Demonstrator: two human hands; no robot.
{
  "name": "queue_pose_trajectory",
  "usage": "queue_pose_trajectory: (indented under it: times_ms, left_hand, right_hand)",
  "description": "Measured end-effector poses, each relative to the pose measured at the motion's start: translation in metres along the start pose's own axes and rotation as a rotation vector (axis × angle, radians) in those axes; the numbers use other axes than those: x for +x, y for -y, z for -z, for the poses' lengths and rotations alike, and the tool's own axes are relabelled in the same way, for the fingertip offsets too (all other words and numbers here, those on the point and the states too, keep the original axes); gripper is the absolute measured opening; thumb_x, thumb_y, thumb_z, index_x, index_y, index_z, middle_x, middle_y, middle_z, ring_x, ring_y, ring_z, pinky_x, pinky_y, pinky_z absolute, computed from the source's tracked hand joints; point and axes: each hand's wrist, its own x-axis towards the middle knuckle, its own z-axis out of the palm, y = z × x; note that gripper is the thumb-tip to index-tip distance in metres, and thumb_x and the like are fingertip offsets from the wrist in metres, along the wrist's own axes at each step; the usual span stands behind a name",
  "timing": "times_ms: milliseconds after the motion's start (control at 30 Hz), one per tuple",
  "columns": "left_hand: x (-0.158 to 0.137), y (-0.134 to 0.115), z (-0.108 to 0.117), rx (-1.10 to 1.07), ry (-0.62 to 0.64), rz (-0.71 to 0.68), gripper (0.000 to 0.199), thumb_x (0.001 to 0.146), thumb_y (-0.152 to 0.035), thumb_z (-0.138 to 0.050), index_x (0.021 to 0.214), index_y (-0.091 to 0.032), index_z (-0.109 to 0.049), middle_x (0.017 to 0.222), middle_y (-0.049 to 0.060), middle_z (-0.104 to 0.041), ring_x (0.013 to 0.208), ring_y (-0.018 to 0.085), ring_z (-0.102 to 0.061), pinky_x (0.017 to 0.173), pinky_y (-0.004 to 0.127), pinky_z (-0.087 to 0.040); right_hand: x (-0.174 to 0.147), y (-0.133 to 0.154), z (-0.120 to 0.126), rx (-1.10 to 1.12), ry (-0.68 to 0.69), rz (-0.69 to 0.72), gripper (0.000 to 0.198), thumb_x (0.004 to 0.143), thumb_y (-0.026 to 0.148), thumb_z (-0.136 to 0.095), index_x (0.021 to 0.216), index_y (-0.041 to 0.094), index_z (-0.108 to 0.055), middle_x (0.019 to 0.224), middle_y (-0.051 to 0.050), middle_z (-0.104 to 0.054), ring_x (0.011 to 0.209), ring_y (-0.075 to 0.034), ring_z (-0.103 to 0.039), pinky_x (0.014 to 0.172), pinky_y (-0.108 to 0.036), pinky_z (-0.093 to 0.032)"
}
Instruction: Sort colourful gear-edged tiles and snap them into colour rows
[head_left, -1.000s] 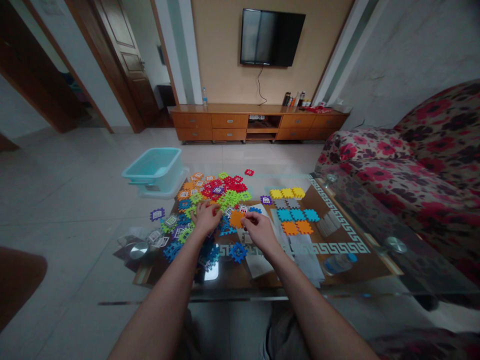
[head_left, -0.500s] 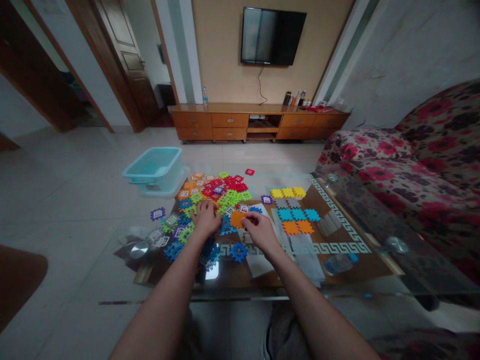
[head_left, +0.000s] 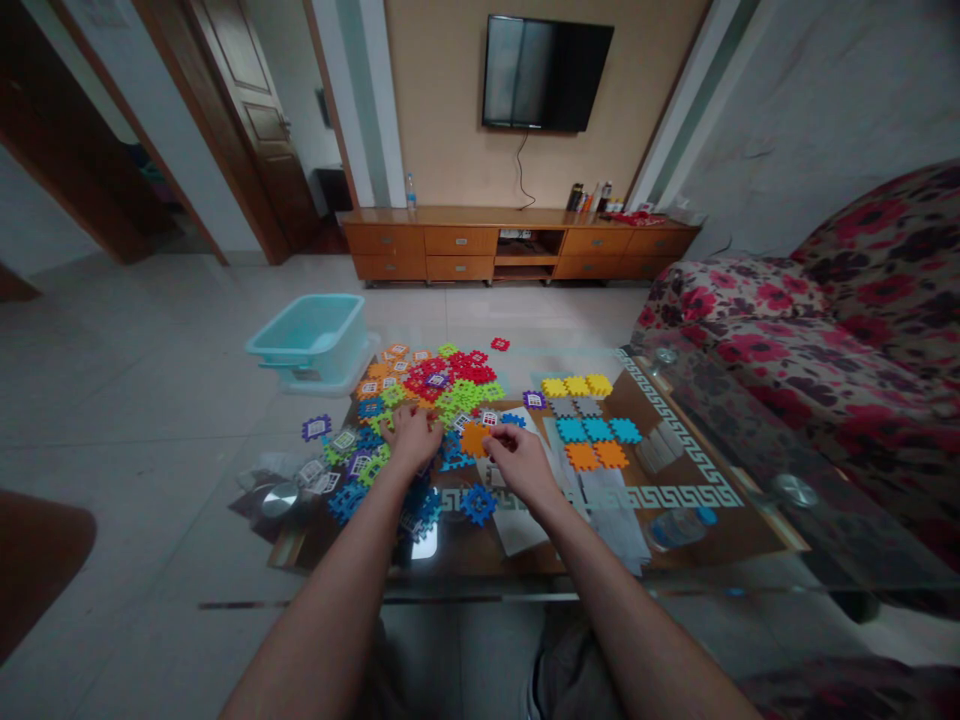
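Observation:
Between the thumb and fingers of my right hand (head_left: 517,452) is an orange puzzle tile (head_left: 474,439) with toothed edges. My left hand (head_left: 413,436) reaches into the pile of coloured tiles, its fingers apart; the fingertips are partly lost among the pieces. Red tiles (head_left: 450,374) and lime green tiles (head_left: 466,398) lie just beyond it, and blue tiles (head_left: 349,498) lie on the near side. To the right, sorted tiles form rows: yellow (head_left: 576,386), grey (head_left: 574,407), light blue (head_left: 596,430) and orange (head_left: 595,456).
A glass table (head_left: 697,585) bears everything. An aqua plastic tub (head_left: 307,340) stands at the back left. Sheets of paper (head_left: 521,525) lie under the right forearm's side. A water bottle (head_left: 681,528) lies at the right. A flowered sofa (head_left: 817,310) borders the right side.
My left hand has shifted very slightly within the pile. My right hand still holds the orange puzzle tile in about the same place.

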Motion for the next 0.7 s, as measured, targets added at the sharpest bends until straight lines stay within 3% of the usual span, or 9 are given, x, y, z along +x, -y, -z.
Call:
queue_pose_trajectory:
  times_ms: [167, 400, 700]
  left_hand:
    - [-0.001, -0.001, -0.002, 0.005, -0.072, -0.002, 0.038, 0.088, -0.041, -0.049, 0.118, -0.024, -0.063, 0.138, 0.015, -0.053, 0.135, 0.033, -0.04, 0.113, 0.059, -0.021]
    - [0.002, -0.004, -0.011, 0.035, -0.013, 0.008, 0.046, 0.088, -0.045, -0.047, 0.13, -0.03, -0.059, 0.156, 0.012, -0.039, 0.148, 0.034, -0.024, 0.115, 0.065, -0.014]
    - [-0.002, -0.012, -0.011, 0.116, -0.053, 0.008, 0.058, 0.088, -0.045, -0.043, 0.14, -0.021, -0.05, 0.157, 0.014, -0.038, 0.149, 0.033, -0.024, 0.118, 0.061, -0.015]
  right_hand:
    - [0.0, -0.002, 0.0, 0.011, 0.002, 0.009, 0.027, 0.07, 0.039, -0.062, 0.081, 0.016, -0.068, 0.069, -0.004, -0.067, 0.064, -0.019, -0.06, 0.063, -0.031, -0.047]
    - [0.0, -0.004, 0.001, 0.008, -0.005, 0.023, 0.024, 0.071, 0.038, -0.062, 0.081, 0.016, -0.067, 0.072, -0.003, -0.067, 0.065, -0.018, -0.061, 0.064, -0.031, -0.048]
    - [-0.002, -0.002, 0.005, -0.029, 0.008, 0.036, 0.021, 0.073, 0.035, -0.061, 0.081, 0.016, -0.067, 0.072, -0.003, -0.067, 0.066, -0.018, -0.061, 0.065, -0.03, -0.048]
